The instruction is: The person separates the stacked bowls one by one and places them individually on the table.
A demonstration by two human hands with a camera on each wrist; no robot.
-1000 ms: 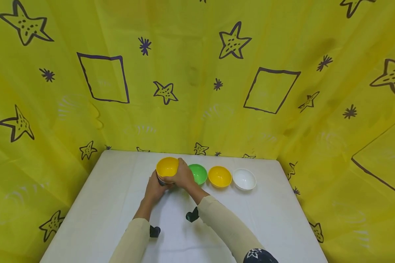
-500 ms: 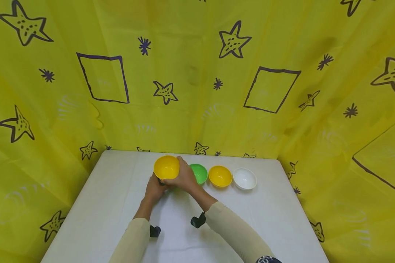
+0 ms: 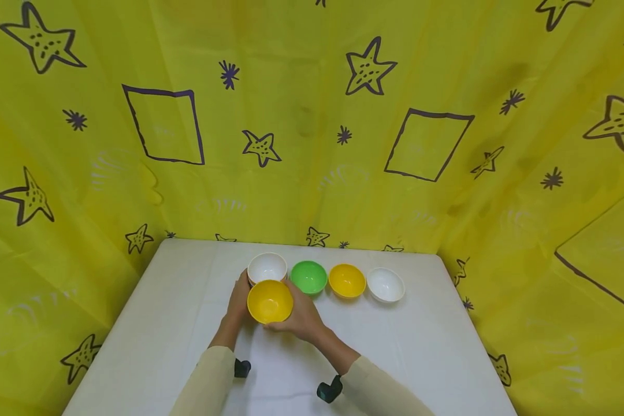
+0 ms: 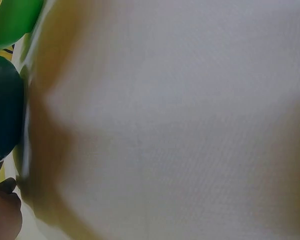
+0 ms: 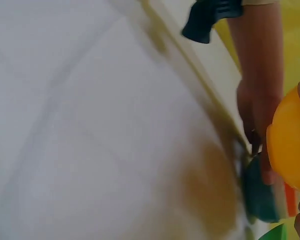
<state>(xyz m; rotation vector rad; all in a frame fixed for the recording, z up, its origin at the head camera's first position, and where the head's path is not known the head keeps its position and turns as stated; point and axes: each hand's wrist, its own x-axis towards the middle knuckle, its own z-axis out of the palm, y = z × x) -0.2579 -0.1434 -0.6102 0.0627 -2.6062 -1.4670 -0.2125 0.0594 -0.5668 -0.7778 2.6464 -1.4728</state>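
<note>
My right hand (image 3: 305, 316) grips a yellow bowl (image 3: 270, 301) by its side, thumb at the near rim. This bowl is held in front of a stack of bowls, overlapping the stack's near side in the head view. A white bowl (image 3: 267, 268) tops the stack. Below it, the right wrist view shows an orange-red edge (image 5: 290, 200) and a dark teal bowl (image 5: 260, 192) at the bottom. My left hand (image 3: 238, 297) holds the stack from the left, with fingers against the teal bowl; part of this hand is hidden behind the yellow bowl.
To the right of the stack, a green bowl (image 3: 309, 277), another yellow bowl (image 3: 347, 281) and a white bowl (image 3: 386, 285) stand in a row. They are on a white-covered table (image 3: 426, 346). A yellow patterned curtain (image 3: 301, 190) encloses the table's back and sides.
The right hand has lifted the yellow bowl off the stack and brought it toward me, uncovering the white bowl. The left hand has stayed at the stack.
</note>
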